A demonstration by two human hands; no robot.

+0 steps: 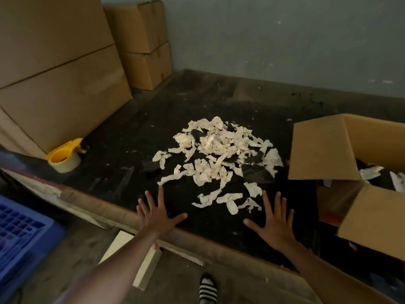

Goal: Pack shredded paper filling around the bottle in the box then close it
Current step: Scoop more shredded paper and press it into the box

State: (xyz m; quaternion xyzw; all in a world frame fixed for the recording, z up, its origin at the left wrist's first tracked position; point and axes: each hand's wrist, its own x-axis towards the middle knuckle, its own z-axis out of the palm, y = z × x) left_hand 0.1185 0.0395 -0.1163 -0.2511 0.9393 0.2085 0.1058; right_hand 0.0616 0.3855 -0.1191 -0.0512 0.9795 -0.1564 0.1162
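Note:
A loose pile of cream shredded paper point(219, 154) with a few dark scraps lies in the middle of the black table top point(122, 137). An open cardboard box point(324, 148) sits at the right edge, flaps up, with some paper and dark contents inside; I cannot make out the bottle. My left hand point(156, 212) and my right hand point(274, 220) hover flat over the table's near edge, fingers spread, on either side of the pile's near end. Neither hand holds anything.
A yellow tape dispenser point(65, 157) stands at the table's left. Large closed cartons point(57, 69) are stacked at the back left, smaller ones point(142, 44) behind them. A blue plastic crate point(19, 233) is on the floor at the lower left.

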